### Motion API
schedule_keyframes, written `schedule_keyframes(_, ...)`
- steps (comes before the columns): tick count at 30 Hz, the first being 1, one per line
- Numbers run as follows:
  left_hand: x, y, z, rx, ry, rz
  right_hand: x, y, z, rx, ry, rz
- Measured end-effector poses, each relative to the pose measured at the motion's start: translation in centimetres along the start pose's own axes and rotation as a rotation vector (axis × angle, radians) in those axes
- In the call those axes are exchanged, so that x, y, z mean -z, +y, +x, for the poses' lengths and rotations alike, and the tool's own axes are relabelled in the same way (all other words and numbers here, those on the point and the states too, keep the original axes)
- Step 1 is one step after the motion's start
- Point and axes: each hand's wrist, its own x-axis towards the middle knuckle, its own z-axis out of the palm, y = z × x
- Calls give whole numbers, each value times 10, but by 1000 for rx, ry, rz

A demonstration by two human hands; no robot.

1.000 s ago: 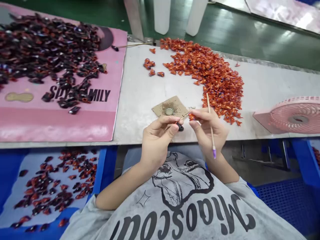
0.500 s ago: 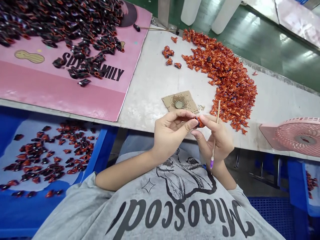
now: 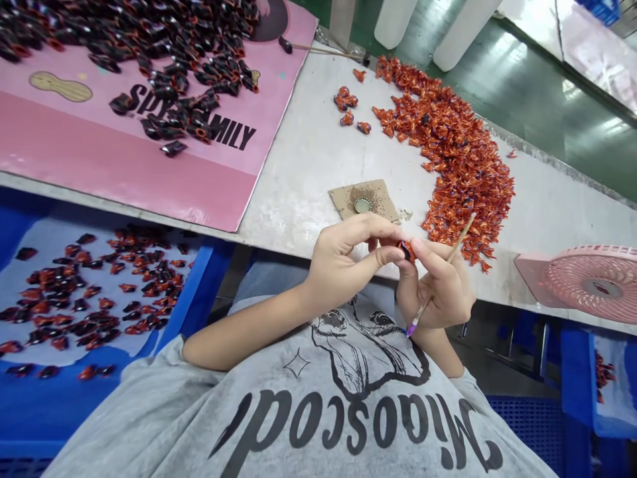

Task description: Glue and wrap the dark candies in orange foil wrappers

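Observation:
My left hand (image 3: 343,262) and my right hand (image 3: 440,282) meet just in front of the table edge, both pinching one small red-and-black piece (image 3: 405,250) between the fingertips. A thin wooden stick with a purple tip (image 3: 438,282) also lies across my right palm, held by the lower fingers. Just beyond the hands lies a brown cardboard square (image 3: 381,199) with a small round metal cap (image 3: 363,205) and dark specks on it. To its right spreads a big pile of orange-red pieces (image 3: 448,153).
A pink mat (image 3: 99,166) at the left carries several dark finished pieces (image 3: 164,60). A blue tray (image 3: 204,299) below the table holds more on a grey sheet. A pink fan (image 3: 592,282) lies at the right edge. White cylinders stand at the far side.
The two hands have closed together on the small piece and dropped slightly toward my chest. The stick has tilted from upright to slanted. The view has shifted left and down.

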Motion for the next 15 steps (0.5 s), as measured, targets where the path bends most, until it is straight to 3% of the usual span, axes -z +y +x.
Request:
schedule_keyframes(5, 9, -3, 4, -309, -55, 206, 2, -6, 3, 43, -48, 6)
schedule_keyframes(15, 0, -7, -6, -508, 168, 224, 0, -15, 7, 11, -34, 109)
